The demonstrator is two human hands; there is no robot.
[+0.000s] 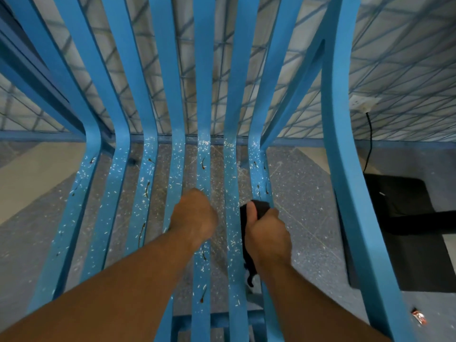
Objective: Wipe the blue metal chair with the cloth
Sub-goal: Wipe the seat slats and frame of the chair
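The blue metal chair (pixel 170 70) fills the view from above. Its long slats run up from under the forearms, bend at the back of the seat and rise away beyond both hands.

The right hand (pixel 267 233) grips a dark cloth (pixel 260 208). Its fingers are curled round the bunched fabric and the thumb lies along the top. The cloth pokes out just ahead of the fingers against the rightmost seat slat, and a loose end hangs below the wrist in the gap between two slats.

The left hand (pixel 195 214) sits just beside the right, one slat apart, over the middle slats of the seat. Its fingers are curled under and hidden by the back of the hand, so I cannot tell whether they clasp a slat or only rest there as a fist.

All around the fingers the seat slats are speckled with white flecks and marked with thin brown streaks, thickest ahead of the knuckles near the bend. To the right of the right hand's fingers the chair's curved armrest (pixel 345 169) sweeps past. Beyond it a black mat (pixel 407 243) lies on the grey speckled floor (pixel 303 193). Further right and ahead, a white socket (pixel 362 104) with a black cable (pixel 370 137) sits on the wall. A small red and white wrapper (pixel 419 317) lies on the floor, well behind the right hand.
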